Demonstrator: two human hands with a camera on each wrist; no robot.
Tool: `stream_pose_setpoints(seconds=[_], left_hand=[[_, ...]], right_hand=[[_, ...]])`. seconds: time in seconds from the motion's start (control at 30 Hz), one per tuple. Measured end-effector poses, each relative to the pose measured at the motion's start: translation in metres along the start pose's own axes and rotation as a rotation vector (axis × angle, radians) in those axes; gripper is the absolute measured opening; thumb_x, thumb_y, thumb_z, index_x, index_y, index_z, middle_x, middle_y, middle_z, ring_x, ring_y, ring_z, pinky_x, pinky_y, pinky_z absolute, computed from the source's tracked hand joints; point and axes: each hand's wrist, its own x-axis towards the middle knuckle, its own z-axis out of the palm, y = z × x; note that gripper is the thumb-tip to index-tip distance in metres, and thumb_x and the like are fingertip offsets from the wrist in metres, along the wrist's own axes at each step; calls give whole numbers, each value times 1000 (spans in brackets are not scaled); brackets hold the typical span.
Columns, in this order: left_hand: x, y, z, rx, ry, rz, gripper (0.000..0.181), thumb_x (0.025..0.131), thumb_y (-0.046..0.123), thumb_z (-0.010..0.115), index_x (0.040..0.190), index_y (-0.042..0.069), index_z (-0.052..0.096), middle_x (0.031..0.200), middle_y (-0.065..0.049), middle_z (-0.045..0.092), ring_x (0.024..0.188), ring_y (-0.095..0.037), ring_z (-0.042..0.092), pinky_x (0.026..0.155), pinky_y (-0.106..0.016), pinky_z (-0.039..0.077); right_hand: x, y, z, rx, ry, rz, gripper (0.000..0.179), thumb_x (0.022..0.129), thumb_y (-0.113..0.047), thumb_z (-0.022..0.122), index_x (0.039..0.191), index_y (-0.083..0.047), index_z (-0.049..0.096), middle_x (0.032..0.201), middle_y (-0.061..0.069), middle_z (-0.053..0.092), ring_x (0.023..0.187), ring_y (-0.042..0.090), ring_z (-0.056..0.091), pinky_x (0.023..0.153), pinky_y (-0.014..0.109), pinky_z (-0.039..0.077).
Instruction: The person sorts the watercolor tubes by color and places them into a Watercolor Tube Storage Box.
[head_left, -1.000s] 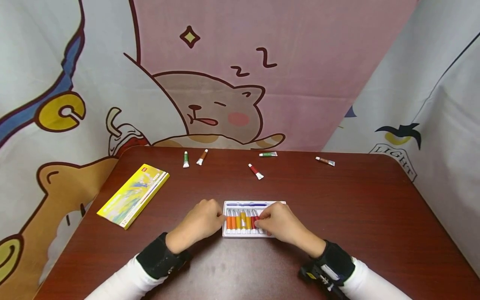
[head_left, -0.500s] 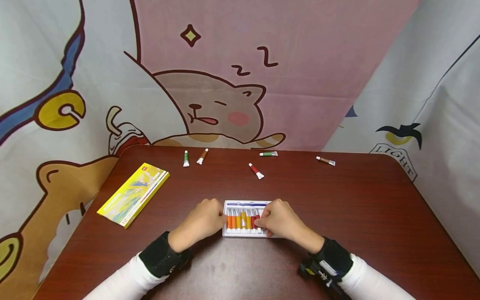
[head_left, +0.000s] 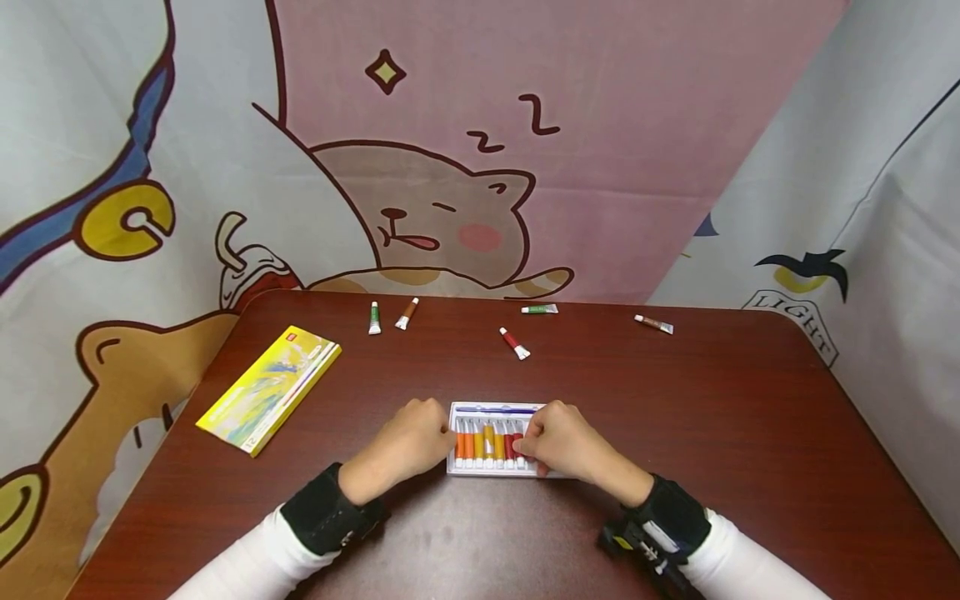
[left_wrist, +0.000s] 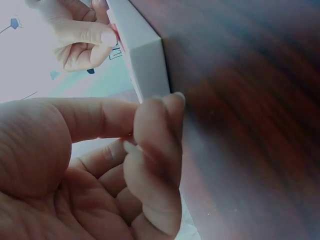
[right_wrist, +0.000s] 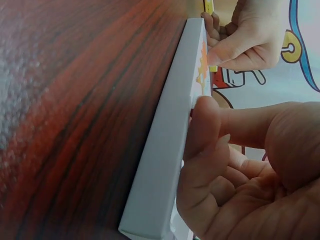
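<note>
A white plastic tray [head_left: 491, 474] lies flat on the table, holding orange, yellow and red paint tubes in a row, with a blue paintbrush [head_left: 495, 410] along its far side. My left hand [head_left: 412, 437] pinches the tray's left end between thumb and curled fingers. At the right part of the row, my right hand [head_left: 567, 443] has thumb and forefinger on a red paint tube [head_left: 517, 443] in the tray. That hand covers the tray's right side. In the right wrist view, the fingertips hide most of this tube.
A yellow box [head_left: 270, 390] lies at the left. Loose paint tubes are scattered toward the back: a green one [head_left: 374, 318], a brown one [head_left: 407, 314], a red one [head_left: 514, 343], another green one [head_left: 540, 309] and another brown one [head_left: 654, 324]. A printed cloth hangs behind the table.
Both hands keep nearly the same places at the tray. The whole head view has shifted very slightly; the loose tubes and the yellow box have not moved on the table.
</note>
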Motion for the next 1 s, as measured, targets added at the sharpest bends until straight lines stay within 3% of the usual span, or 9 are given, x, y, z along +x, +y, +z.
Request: stream_pose_setpoints(seconds=[0.2,0.27,0.4,0.43,0.5,0.63,0.83,1.0], left_hand=[[1,1,-1,14,-14,-8,52,92,7,67,49,18,39,51,13,22,48,-8,25,48,-26,23],[2,1,-2,23,-22,-15,51,93,8,67,50,18,40,51,13,23,48,-9,27,48,-26,24],[2,2,-3,39,-40,-12,52,94,8,67,51,17,41,52,12,24,48,-9,28,48,-26,25],[2,2,-3,40,-43,-11,52,94,8,68,51,17,40,52,12,24,48,-9,28,48,-26,25],[2,2,-3,42,-45,-6,51,94,7,68,51,17,42,52,11,26,49,-9,28,48,-27,25],[2,1,-2,30,-47,-12,49,94,8,68,52,16,45,54,10,27,50,-10,29,49,-27,25],[1,1,-3,26,-42,-11,48,93,7,68,52,17,46,53,10,28,50,-10,30,49,-27,26],[2,2,-3,25,-32,14,52,93,6,68,50,17,39,51,12,24,48,-8,27,48,-26,24]], right_hand=[[1,-1,3,-55,14,-23,37,92,-12,80,59,-11,63,44,-6,55,42,9,52,47,25,33],[2,-1,3,-82,21,-43,38,92,-11,80,58,-12,62,43,-7,54,44,9,54,60,31,45],[3,-2,2,-107,0,-56,38,93,-11,80,59,-12,61,44,-6,54,44,9,54,69,35,47],[3,-2,2,-109,-6,-59,39,93,-10,80,59,-11,60,44,-6,54,44,9,53,68,33,46],[4,-3,2,-109,-19,-59,39,92,-9,80,60,-10,59,44,-5,54,42,8,52,53,26,36],[5,-5,4,-138,-17,-89,41,90,-7,82,59,-10,56,47,-6,51,42,6,48,46,21,31],[6,-2,2,-136,-18,-101,39,89,-10,84,59,-12,59,46,-8,51,43,6,48,57,26,37],[7,5,-1,-67,-25,-70,35,87,-13,86,61,-13,63,45,-6,53,43,8,50,54,26,37]])
